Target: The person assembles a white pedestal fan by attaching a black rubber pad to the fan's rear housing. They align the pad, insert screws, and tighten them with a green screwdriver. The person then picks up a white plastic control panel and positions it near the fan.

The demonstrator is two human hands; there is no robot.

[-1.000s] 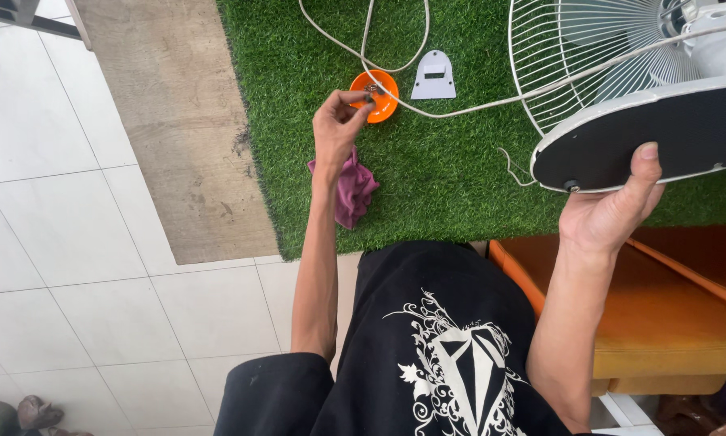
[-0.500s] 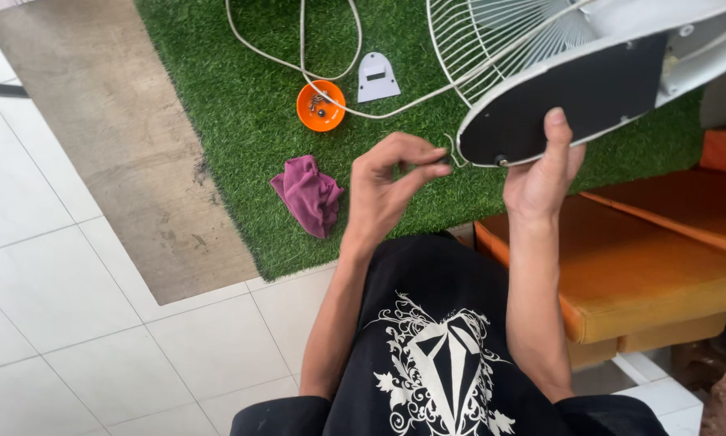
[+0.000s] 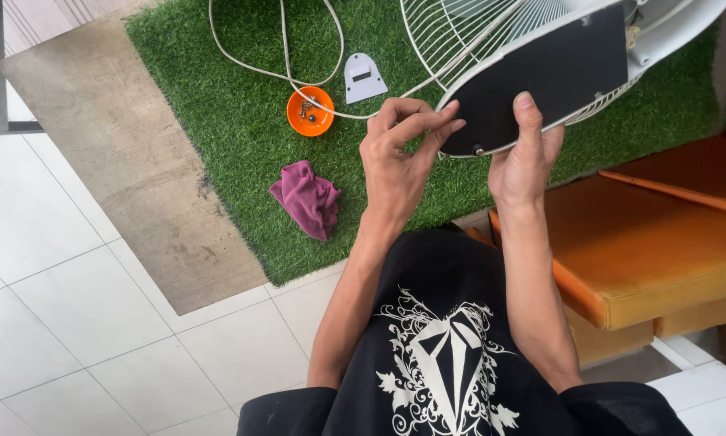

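Note:
My right hand (image 3: 524, 161) grips the rim of a white fan's round base (image 3: 556, 73), thumb pressed on its black underside, holding it tilted above the green turf. My left hand (image 3: 399, 157) has its thumb and fingertips pinched together against the base's left edge, beside a small hole; the small dark part in the pinch is barely visible. The fan's white wire grille (image 3: 451, 32) lies behind the base.
On the green turf mat (image 3: 217, 105) sit an orange bowl (image 3: 310, 111) with small screws, a white plastic plate (image 3: 362, 77), a crumpled purple cloth (image 3: 306, 198) and a looping white cord (image 3: 282, 48). An orange cushion (image 3: 661, 242) is at right; white floor tiles at left.
My left hand came back from the orange bowl with a small dark part pinched and moved up to the base's edge. The fan base has shifted left and closer.

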